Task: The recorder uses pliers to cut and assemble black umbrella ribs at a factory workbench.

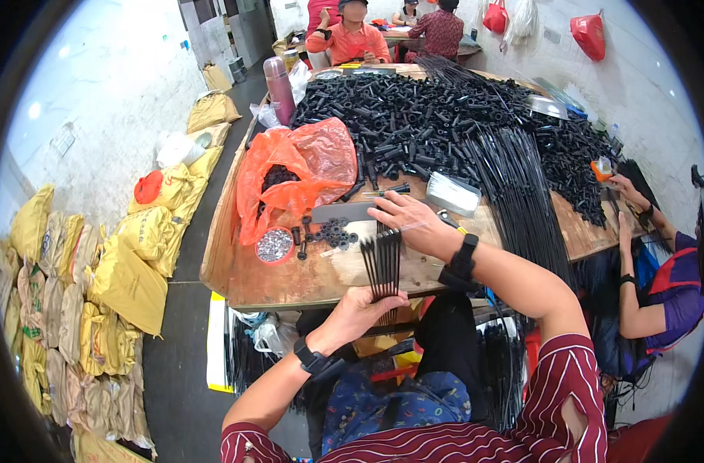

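My left hand (359, 315), at the table's front edge, is closed round the lower part of several thin black rods (380, 266), which stand up side by side in a fan. My right hand (413, 222) bends over their upper ends; its fingers are curled, and what lies beneath them is hidden. A thin pale strip shows by its knuckles. Left of the rods lie small black rings (336, 233) and short black tubular parts (302, 241). Behind them is a flat grey block (340, 213). A red-rimmed round dish (275, 245) holds small shiny metal pieces.
A large heap of black tubular parts (413, 116) covers the table's back. Long black rods (514, 185) lie right of my right hand, near a clear box (453, 194) of white sticks. An orange bag (290, 174) sits left. Co-workers sit at the right and far side; yellow sacks (132, 262) line the left floor.
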Action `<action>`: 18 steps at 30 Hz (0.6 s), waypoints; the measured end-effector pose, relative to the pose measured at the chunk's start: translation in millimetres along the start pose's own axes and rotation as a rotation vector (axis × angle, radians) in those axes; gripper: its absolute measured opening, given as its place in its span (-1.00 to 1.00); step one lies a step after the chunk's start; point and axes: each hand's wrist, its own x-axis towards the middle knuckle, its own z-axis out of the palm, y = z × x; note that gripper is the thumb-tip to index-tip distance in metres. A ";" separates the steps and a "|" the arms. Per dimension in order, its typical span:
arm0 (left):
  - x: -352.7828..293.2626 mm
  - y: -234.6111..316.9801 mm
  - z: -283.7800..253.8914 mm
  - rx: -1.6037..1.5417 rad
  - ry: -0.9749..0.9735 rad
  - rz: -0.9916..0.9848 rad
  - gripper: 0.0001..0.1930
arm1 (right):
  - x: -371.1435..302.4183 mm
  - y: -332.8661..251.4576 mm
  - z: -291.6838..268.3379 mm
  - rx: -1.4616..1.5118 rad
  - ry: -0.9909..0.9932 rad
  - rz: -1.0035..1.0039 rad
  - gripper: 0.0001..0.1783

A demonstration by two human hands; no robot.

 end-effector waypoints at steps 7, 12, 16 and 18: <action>5.9 117.0 -39.9 -0.231 0.328 0.239 -0.62 | 10.7 12.1 0.5 0.454 0.008 0.088 -0.83; 37.6 153.5 -83.0 -0.300 0.724 0.496 -0.69 | 10.1 -38.0 -55.8 0.892 -0.157 0.285 -0.83; 67.1 130.1 -100.6 -0.183 0.881 0.575 -0.70 | 10.2 -56.8 -84.6 1.836 -0.697 0.749 -0.71; 69.8 120.2 -95.0 -0.184 0.894 0.517 -0.72 | -0.4 -66.7 -78.3 1.823 -0.689 0.642 -0.74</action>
